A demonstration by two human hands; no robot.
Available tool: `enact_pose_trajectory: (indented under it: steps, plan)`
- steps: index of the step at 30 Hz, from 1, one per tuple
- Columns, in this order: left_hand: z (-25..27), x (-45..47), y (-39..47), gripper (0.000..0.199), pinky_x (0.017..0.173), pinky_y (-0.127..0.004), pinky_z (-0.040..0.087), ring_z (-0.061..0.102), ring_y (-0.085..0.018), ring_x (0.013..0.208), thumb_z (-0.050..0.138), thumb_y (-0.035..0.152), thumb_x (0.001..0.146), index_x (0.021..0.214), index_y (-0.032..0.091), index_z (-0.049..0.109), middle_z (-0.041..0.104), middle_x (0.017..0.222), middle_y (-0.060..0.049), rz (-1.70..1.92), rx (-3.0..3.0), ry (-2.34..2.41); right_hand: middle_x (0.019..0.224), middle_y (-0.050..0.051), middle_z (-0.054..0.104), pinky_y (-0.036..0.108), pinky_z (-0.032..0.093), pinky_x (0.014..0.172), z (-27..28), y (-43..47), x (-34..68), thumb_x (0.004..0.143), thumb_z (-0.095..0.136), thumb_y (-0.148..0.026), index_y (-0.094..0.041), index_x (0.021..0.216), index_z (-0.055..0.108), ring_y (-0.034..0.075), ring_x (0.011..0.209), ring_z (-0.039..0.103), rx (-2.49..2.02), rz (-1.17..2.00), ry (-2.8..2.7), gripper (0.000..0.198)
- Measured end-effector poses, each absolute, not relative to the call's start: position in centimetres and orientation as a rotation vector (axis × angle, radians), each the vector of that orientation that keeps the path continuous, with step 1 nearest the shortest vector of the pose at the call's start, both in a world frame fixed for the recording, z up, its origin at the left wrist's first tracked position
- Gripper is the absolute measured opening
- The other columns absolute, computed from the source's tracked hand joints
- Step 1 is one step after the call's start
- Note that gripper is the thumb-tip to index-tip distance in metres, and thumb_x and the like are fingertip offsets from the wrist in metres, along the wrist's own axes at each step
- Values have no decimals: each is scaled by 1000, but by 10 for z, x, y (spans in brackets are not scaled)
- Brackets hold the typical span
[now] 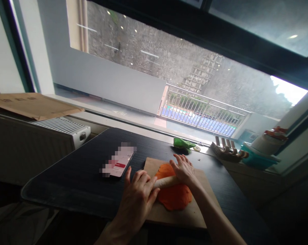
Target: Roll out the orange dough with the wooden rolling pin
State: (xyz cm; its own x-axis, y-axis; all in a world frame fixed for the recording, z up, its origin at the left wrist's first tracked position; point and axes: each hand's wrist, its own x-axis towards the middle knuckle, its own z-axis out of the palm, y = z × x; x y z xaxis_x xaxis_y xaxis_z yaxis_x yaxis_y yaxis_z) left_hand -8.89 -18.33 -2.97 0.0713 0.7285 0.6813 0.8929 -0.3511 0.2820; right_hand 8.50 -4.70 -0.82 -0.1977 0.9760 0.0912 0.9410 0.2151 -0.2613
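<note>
The left hand (pixel 139 191), half-open, and right hand (pixel 185 170), fingers outstretched, touch a pale roller (pixel 166 182) on an orange slab (pixel 174 198).

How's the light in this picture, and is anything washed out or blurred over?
Head view: daylight from the window leaves the near edge of the black table dark; head view: the sky at right is blown out; head view: pixelation covers part of the smartphone.

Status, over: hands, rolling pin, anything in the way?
Left hand at rolling pin's left end, right hand on its right. Pin across flattened orange clay-like sheet. Smartphone left of board, out of the way.
</note>
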Motion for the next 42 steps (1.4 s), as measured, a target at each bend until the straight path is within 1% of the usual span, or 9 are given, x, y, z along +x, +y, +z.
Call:
enact_pose_trajectory:
  steps: [8,17,25,29,34,36,38,40,42]
  plan:
    - [-28,-107,-169,22,100,-61,26,55,-25,95,57,17,82,103,20,64,65,86,-3,-1034,-2050,-1727,135,15,46,46,24,103,-3,6,37,88,40,-46,-16,133,45,29,130,32,-1834,132,-2242,55]
    - [-27,-84,-188,27,105,-58,20,54,-22,97,56,15,82,106,25,63,63,89,-1,-1180,-2143,-1630,141,6,42,41,19,109,-7,-59,91,91,29,-49,-23,134,45,23,135,25,-1843,239,-2218,53]
    - [-24,-93,-176,21,103,-60,23,55,-23,92,55,20,84,104,22,63,64,84,-1,-1094,-2148,-1680,136,9,46,41,23,107,-7,-14,63,90,36,-42,-19,131,47,25,130,33,-1748,262,-2035,49]
    - [-20,-104,-164,18,100,-58,28,56,-23,88,57,17,81,97,21,63,64,83,-1,-1036,-2180,-1713,132,9,51,34,32,102,-5,14,62,90,36,-33,-16,130,49,21,121,45,-1635,390,-2045,45]
    - [-7,-115,-142,17,84,-39,46,57,-20,85,52,18,84,94,22,64,64,88,-3,-1045,-2438,-1651,104,3,68,30,45,87,3,-12,113,89,39,-36,-20,106,67,18,97,61,-1475,564,-2161,36]
    - [0,-115,-130,18,82,-34,47,56,-18,87,52,20,84,95,22,65,65,89,-3,-1072,-2569,-1593,106,3,67,32,43,89,11,-35,138,88,43,-39,-23,102,68,20,100,59,-1383,486,-2242,33]
    - [6,-113,-117,19,86,-34,46,55,-19,91,54,21,82,95,23,66,65,91,-2,-1071,-2674,-1547,97,3,68,33,41,88,17,-59,159,88,46,-38,-24,100,68,20,95,58,-1298,367,-2362,29]
    - [11,-108,-104,20,89,-33,44,54,-19,95,56,22,80,95,23,68,65,91,-2,-1017,-2779,-1544,92,3,67,30,43,81,18,-80,174,87,49,-34,-25,102,67,18,86,58,-1245,348,-2433,25]
    - [14,-99,-92,21,90,-31,43,54,-19,98,55,27,81,96,23,69,65,93,-3,-900,-2871,-1600,95,3,65,29,43,78,11,-98,182,86,49,-25,-25,106,64,18,86,56,-1217,327,-2438,25]
